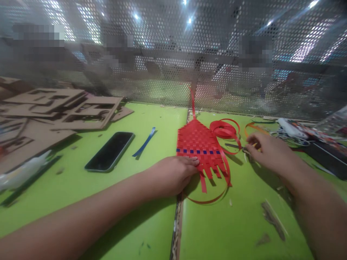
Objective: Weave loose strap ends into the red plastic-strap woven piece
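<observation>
A flat woven piece of red strips (195, 135) lies on the green table, pointed at its far end, with one blue strip (197, 151) running across it. Loose red ends hang from its near edge. My left hand (173, 175) rests on the near left part of the weave, fingers lying over it. To the right, my right hand (261, 150) has thumb and fingers pinched at the end of a thin grey blade-like tool (231, 146); the tool's grip is hidden. Between the hands and a little farther away sits a coil of red strip (223, 130).
A phone (110, 151) and a short blue strip (145, 141) lie left of the weave. Cut cardboard pieces (63, 104) are stacked farther left. Cables and a white object (291, 128) lie at right, beside a black case (326, 159). A perforated metal screen (168, 72) closes the back.
</observation>
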Motion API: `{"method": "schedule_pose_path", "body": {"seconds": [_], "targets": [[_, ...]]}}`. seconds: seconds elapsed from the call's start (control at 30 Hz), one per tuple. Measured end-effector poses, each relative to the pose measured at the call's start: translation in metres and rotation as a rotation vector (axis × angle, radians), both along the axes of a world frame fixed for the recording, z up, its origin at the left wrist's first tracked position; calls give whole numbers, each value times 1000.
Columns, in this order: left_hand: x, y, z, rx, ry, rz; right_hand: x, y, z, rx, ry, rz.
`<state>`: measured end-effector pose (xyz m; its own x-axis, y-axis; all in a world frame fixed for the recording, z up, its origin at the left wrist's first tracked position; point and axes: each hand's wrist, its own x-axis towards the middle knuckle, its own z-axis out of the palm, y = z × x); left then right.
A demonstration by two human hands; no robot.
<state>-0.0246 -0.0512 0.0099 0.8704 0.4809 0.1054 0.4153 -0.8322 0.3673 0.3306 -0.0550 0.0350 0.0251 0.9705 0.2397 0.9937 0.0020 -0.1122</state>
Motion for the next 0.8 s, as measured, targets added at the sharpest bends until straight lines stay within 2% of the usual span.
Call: {"method": "schedule_pose_path", "body": {"seconds": [0.1,0.23,0.43,0.67,0.8], "targets": [[0,0,1,-8,-2,-2,3,5,-18,-102,-34,102],[0,-1,1,-17,-15,3,0,9,-31,-127,-106,142],[-1,0,4,-47,-4,4,0,14,-36,-100,-175,117],[-3,-1,7,-65,20,27,-4,16,-43,-58,-145,70],[-4,-1,5,-43,23,56,-4,14,-34,16,-24,46]]}}
